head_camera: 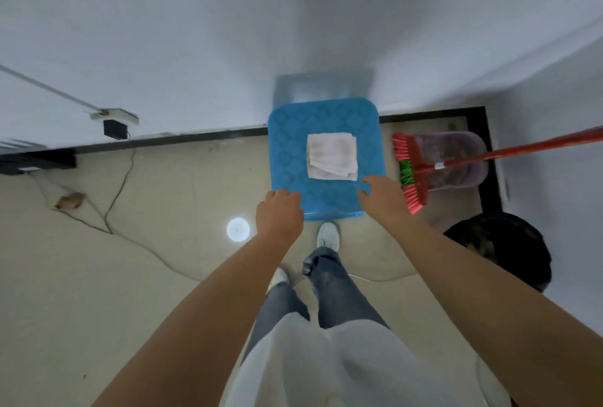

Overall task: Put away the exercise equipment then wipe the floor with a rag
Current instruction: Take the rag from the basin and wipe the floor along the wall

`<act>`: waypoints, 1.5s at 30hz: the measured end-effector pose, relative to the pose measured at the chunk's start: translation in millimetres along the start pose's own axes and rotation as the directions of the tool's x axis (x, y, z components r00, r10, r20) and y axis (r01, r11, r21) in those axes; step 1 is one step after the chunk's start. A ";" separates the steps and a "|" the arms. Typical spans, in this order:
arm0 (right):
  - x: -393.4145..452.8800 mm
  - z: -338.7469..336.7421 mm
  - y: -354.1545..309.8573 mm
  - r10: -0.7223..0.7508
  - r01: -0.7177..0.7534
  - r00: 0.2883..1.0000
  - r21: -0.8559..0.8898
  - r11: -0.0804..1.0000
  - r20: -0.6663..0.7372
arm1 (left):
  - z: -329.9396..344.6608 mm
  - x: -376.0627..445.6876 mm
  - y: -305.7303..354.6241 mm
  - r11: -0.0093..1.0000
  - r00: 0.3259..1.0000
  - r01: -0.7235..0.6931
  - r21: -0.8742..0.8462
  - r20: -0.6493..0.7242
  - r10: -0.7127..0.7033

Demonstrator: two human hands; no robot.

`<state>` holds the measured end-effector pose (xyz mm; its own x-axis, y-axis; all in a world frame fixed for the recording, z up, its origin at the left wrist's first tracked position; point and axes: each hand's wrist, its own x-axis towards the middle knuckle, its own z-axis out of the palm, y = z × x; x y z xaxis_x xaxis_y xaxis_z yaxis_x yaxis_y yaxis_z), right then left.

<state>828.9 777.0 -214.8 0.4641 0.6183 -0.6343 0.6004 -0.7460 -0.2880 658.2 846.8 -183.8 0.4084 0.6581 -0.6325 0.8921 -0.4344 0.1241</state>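
Floor: beige; cable trails across it.
Stool: blue plastic, against the wall, in front of the person's feet.
Broom: red, head on the floor right of the stool, handle leaning right.
Rag: white, folded, lies on the stool top, centre-right.
Left hand: at the stool's near-left edge; fingers curled under, grip cannot be told.
Right hand: over the near-right corner, fingers relaxed, just short of the rag.

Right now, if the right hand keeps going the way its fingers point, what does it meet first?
Most likely the folded white rag on the blue stool; the right hand is just short of it, though height is unclear.
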 end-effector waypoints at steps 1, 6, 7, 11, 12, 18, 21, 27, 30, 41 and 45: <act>14.5 3.2 -1.7 -0.024 0.025 1.000 -0.029 0.999 0.014 | 2.3 14.8 2.5 1.000 1.000 -0.004 0.004 0.002 0.004; 66.8 32.1 -2.6 -0.096 0.102 0.994 -0.182 0.978 0.045 | 24.2 78.2 12.0 0.994 0.995 -0.095 0.052 0.021 0.094; 73.3 38.0 0.0 -0.108 0.114 0.993 -0.209 0.971 0.039 | 28.5 89.3 14.3 0.991 0.992 -0.121 0.053 0.027 0.119; 94.3 55.5 16.3 -0.164 0.149 0.986 -0.277 0.949 -0.030 | 43.0 125.4 19.9 0.960 0.962 -0.244 0.138 -0.092 0.257; 99.3 59.3 21.1 -0.238 0.201 0.967 -0.299 0.933 -0.094 | 47.1 133.4 18.9 0.948 0.942 -0.270 0.168 -0.156 0.296; 118.5 67.4 43.9 -0.526 0.417 0.824 -0.405 0.814 -0.208 | 72.1 158.1 7.3 0.863 0.864 -0.370 0.345 -0.214 0.456; 125.0 67.8 42.3 -0.569 0.460 0.802 -0.419 0.783 -0.182 | 79.3 167.0 2.7 0.832 0.803 -0.410 0.373 -0.284 0.523; 125.2 62.7 38.4 -0.559 0.485 0.812 -0.339 0.806 -0.168 | 76.2 178.3 2.8 0.804 0.740 -0.456 0.381 -0.339 0.581; 111.3 61.3 33.5 -0.540 0.480 0.816 -0.277 0.833 -0.209 | 66.8 169.5 0.2 0.774 0.737 -0.477 0.417 -0.290 0.610; 7.7 105.8 35.5 -0.155 0.207 0.876 0.065 0.976 -0.456 | 57.2 105.4 -5.6 0.473 0.570 -0.708 0.524 0.028 0.821; -43.8 133.6 40.4 0.093 0.031 0.853 0.226 0.974 -0.514 | 56.9 80.9 7.7 0.219 0.382 -0.809 0.546 0.204 0.901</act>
<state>745.9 686.7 -294.5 0.7862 0.5852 -0.1985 0.4515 -0.7633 -0.4621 687.0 861.8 -277.5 0.9207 -0.2655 -0.2861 -0.2400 -0.9631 0.1217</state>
